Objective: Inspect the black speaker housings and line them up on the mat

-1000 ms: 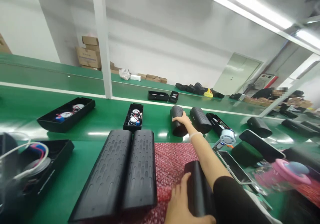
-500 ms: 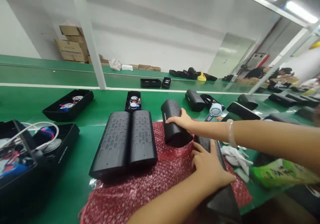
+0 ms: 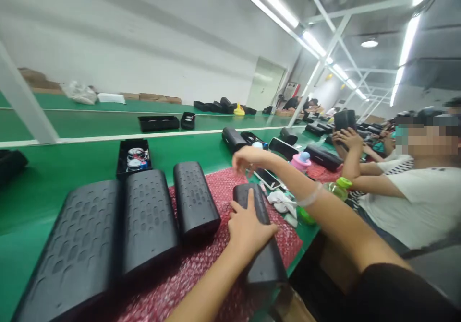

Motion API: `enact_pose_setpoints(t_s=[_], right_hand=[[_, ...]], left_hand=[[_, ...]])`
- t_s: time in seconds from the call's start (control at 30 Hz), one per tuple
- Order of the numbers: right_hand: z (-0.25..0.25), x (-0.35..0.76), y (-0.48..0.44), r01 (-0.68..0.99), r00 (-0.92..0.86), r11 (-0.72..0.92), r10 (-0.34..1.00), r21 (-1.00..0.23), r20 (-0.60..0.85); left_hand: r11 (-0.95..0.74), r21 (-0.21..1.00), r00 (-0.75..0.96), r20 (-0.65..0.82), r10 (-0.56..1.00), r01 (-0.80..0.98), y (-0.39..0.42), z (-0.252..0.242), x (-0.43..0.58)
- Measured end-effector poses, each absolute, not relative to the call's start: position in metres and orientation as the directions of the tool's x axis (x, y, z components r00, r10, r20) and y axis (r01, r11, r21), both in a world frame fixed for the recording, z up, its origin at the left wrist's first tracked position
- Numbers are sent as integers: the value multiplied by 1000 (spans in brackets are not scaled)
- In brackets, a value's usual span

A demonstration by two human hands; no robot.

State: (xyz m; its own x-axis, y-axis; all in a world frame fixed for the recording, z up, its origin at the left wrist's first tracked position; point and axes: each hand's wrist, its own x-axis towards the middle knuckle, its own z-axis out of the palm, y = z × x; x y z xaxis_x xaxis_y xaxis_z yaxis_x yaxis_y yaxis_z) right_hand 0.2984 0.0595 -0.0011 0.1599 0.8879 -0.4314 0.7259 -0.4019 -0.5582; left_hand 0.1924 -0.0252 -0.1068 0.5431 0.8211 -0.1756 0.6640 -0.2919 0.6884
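The left hand (image 3: 248, 231) lies in the lower middle of the frame on a smooth black rectangular speaker casing (image 3: 257, 231), its fingers spread apart and wrapped over the casing's upper face, with the thumb pointing up along it. That casing lies on a sheet of red bubble wrap (image 3: 216, 274), angled across it. The right hand (image 3: 248, 160), with a pale bangle (image 3: 309, 195) at the wrist, hangs in the air just above the far edge of the wrap, its slightly curled fingers apart and touching nothing. To the left, three black casings with oval-dimpled surfaces lie side by side: the dimpled casing nearest the left hand (image 3: 194, 199) sits on the wrap, and the other two (image 3: 147, 216) (image 3: 68, 250) extend over the green conveyor belt (image 3: 65, 207). Beyond them, a black tray holding round speaker parts (image 3: 133, 160) sits on the belt. Right of the hands are two glass-fronted panels (image 3: 268, 178) (image 3: 279, 149), a crumpled white cloth (image 3: 283, 202) and a pink-topped bottle (image 3: 301, 161). At the right edge, a co-worker in a white T-shirt (image 3: 406, 207) raises a black casing (image 3: 345, 119) in both hands. No lettering is legible at this size.
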Motion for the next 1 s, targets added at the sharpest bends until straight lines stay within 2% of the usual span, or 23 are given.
enact_pose_setpoints(t_s=[0.07,0.1,0.17,0.27,0.37,0.47,0.57,0.7,0.87,1.0], right_hand=[[-9,341,45,745,299,-505,837,-436,-459],[-20,359,38,749,379,-541,823,-382,-424],[-51,386,29,748,525,-589,807,-307,-270],[-101,410,25,723,624,-626,773,-292,-114],[-132,424,27,697,639,-615,766,-370,-70],[-140,432,26,670,624,-545,781,-505,-15],[-137,421,10,608,591,-398,805,-687,56],[-148,371,-34,407,538,-182,840,-895,74],[-183,308,-73,135,600,-47,799,-990,44],[-156,290,-77,-63,579,73,815,-995,22]], left_hand=[[-275,708,543,-180,820,650,-21,-110,185],[-262,722,543,-185,819,641,-19,-113,181],[-226,753,541,-198,818,618,-16,-116,174],[-157,804,532,-219,818,573,-13,-121,167],[-103,844,524,-226,821,526,-12,-125,164],[-86,848,513,-232,826,523,-12,-125,165],[-80,849,516,-239,823,522,-11,-122,166],[-71,866,520,-230,823,495,-9,-122,166],[-44,952,589,-151,794,303,-11,-132,166],[66,996,645,-85,759,54,-18,-109,155]])
